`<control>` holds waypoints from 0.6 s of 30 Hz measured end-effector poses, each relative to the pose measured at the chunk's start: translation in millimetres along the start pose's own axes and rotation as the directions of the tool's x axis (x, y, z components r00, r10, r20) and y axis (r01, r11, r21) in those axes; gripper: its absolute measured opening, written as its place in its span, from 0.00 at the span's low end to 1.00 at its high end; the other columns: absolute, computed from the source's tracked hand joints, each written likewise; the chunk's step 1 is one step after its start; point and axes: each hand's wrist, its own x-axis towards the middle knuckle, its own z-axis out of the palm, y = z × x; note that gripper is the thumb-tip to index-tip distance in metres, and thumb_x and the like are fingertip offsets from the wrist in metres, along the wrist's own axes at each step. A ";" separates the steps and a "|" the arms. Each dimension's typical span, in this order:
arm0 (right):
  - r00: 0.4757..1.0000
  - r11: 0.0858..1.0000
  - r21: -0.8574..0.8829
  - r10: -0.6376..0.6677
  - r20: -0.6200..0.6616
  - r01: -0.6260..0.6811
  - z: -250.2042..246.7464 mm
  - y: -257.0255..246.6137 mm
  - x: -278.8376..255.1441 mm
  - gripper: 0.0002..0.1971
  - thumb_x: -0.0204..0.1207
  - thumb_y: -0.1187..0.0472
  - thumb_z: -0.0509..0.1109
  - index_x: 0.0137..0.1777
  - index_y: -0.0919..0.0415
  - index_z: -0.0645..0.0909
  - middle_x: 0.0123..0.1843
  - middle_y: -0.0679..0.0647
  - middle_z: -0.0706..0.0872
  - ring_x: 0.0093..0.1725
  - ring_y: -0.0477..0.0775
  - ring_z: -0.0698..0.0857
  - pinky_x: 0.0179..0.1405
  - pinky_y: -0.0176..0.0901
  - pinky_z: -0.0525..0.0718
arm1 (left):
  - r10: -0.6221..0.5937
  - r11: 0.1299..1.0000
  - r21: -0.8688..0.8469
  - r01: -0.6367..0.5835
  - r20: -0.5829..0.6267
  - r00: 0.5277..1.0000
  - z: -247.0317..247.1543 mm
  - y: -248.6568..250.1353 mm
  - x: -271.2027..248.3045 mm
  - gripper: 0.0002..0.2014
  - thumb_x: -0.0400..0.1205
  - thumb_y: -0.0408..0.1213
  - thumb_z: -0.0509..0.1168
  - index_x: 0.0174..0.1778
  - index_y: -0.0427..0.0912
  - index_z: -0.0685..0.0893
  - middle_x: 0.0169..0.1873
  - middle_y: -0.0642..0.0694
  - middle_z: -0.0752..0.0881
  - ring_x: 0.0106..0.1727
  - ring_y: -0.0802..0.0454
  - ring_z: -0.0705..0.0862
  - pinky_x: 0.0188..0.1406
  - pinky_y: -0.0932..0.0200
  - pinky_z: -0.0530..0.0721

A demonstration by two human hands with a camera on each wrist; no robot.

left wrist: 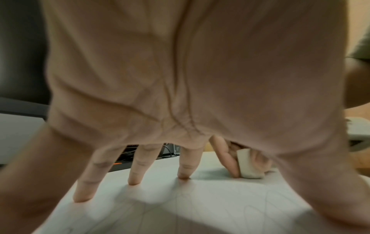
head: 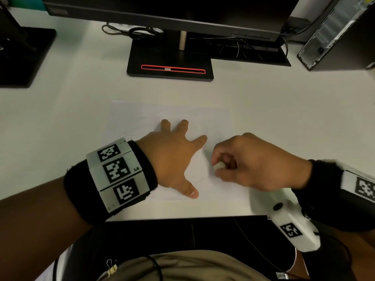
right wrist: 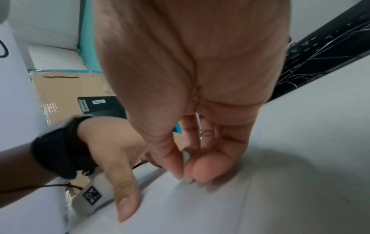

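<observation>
A white sheet of paper (head: pixel 142 112) with faint pencil lines lies on the white desk. My left hand (head: pixel 174 153) rests flat on it, fingers spread and straight, fingertips (left wrist: pixel 134 180) pressing the paper (left wrist: pixel 200 205). Just to its right, my right hand (head: pixel 243 161) pinches a small white eraser (head: pixel 219 165) between thumb and fingers, its lower end touching the sheet. The eraser (left wrist: pixel 249 164) stands upright in the left wrist view. In the right wrist view the eraser (right wrist: pixel 187 159) is mostly hidden between the thumb and fingertips (right wrist: pixel 202 172).
A black monitor base (head: pixel 170 63) with a red-edged slot stands behind the paper, with cables (head: pixel 142 32) behind it. A second black base (head: pixel 22 55) sits at far left, a computer tower (head: pixel 341 33) at far right. The desk's front edge (head: pixel 182 217) runs just below my hands.
</observation>
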 end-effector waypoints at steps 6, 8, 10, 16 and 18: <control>0.992 0.998 0.036 0.061 -0.111 -0.057 -9.0 9.9 1.8 0.09 0.77 0.55 0.77 0.40 0.55 0.82 0.28 0.51 0.89 0.27 0.48 0.87 0.34 0.43 0.86 | -0.010 1.000 0.000 0.010 0.011 1.000 -0.7 0.9 0.8 0.62 0.66 0.75 0.70 0.86 0.62 0.37 0.86 0.44 0.38 0.84 0.29 0.46 0.70 0.35 0.77; 0.999 0.996 0.087 0.034 -0.009 -0.033 -2.3 2.9 -2.5 0.10 0.78 0.56 0.77 0.40 0.57 0.81 0.28 0.51 0.89 0.26 0.47 0.87 0.31 0.39 0.86 | -0.007 1.000 -0.002 0.007 0.008 1.000 -0.3 1.0 0.3 0.62 0.66 0.75 0.70 0.86 0.62 0.37 0.86 0.44 0.39 0.83 0.29 0.47 0.70 0.36 0.77; 0.998 0.993 0.106 0.056 0.028 -0.058 -6.2 5.1 -1.7 0.10 0.79 0.57 0.76 0.40 0.59 0.81 0.28 0.52 0.90 0.26 0.48 0.89 0.29 0.33 0.83 | -0.007 1.000 -0.002 0.007 0.003 1.000 -0.2 0.6 0.5 0.62 0.66 0.74 0.70 0.86 0.63 0.37 0.86 0.44 0.39 0.83 0.29 0.47 0.70 0.36 0.76; 0.997 0.991 0.109 0.071 0.030 -0.074 -8.3 3.9 -2.8 0.11 0.79 0.57 0.75 0.40 0.61 0.80 0.28 0.52 0.90 0.26 0.49 0.89 0.29 0.34 0.83 | -0.006 1.000 0.000 0.006 0.006 1.000 0.4 0.6 0.5 0.62 0.66 0.74 0.71 0.85 0.63 0.37 0.86 0.44 0.39 0.83 0.29 0.46 0.70 0.36 0.75; 0.993 0.986 0.145 0.067 0.098 -0.081 -6.8 2.1 -3.5 0.11 0.79 0.56 0.76 0.41 0.62 0.81 0.30 0.53 0.91 0.28 0.52 0.90 0.31 0.38 0.87 | -0.004 1.000 0.001 0.004 0.008 1.000 1.1 0.1 0.2 0.62 0.66 0.74 0.71 0.85 0.63 0.36 0.86 0.43 0.38 0.83 0.28 0.46 0.71 0.36 0.75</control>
